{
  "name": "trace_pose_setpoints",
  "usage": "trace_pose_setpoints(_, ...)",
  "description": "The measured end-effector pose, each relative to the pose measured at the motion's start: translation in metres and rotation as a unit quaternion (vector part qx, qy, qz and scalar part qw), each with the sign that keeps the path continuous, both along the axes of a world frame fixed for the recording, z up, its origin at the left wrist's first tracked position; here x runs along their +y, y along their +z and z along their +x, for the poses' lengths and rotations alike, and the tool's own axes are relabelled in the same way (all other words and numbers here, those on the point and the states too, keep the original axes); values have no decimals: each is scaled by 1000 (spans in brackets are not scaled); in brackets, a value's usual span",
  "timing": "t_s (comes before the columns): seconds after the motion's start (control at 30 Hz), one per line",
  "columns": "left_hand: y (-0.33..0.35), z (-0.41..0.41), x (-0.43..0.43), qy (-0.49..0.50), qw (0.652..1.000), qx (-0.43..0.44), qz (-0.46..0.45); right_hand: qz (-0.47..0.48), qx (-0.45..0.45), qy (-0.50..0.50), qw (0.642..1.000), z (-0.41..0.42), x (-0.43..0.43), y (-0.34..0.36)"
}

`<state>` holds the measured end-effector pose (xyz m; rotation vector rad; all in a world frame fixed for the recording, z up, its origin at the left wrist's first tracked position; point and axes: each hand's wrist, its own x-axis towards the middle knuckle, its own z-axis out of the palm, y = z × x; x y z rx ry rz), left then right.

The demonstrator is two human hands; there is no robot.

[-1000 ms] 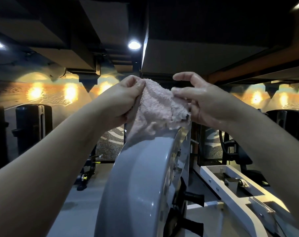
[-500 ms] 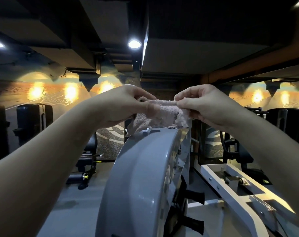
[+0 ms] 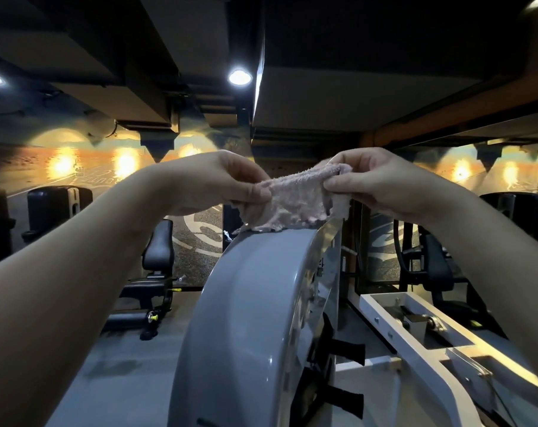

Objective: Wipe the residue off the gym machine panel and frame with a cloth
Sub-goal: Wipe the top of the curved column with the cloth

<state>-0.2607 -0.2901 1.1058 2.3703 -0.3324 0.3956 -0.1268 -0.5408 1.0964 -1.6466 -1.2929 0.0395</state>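
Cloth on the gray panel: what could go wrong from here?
1. Left hand and right hand only pinch the cloth by its upper edge; that light grip could let it slip off the gray panel.
2. Its right side hangs beside the metal rim and may snag.
3. Only the hem seems to touch, so a wipe may skim residue.

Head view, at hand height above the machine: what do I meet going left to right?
Left hand → cloth → right hand. Both hands pinch the cloth; its lower edge lies on the grey panel.
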Motion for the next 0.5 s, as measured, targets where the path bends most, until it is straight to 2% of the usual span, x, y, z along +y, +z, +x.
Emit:
trace_pose_setpoints(0.13,1,9,-2,75,996,-7,43,24,94,50,994,16,5,-4)
trace_pose_setpoints(0.2,0,20,-3,160,981,-69,86,54,111,29,992,21,10,-5)
trace_pose_setpoints(0.27,0,28,-6,238,948,-138,158,88,134,16,987,24,14,-5)
trace_pose_setpoints(0.3,-1,31,-8,242,944,-141,175,97,147,18,984,23,15,-4)
trace_pose_setpoints(0.37,-2,33,-16,180,965,-103,162,109,178,29,978,21,18,-4)
trace_pose_setpoints(0.43,-4,34,-26,99,990,-44,95,115,199,35,973,17,21,-5)
trace_pose_setpoints(0.5,-6,34,-32,53,997,-20,48,124,208,29,970,12,24,-5)
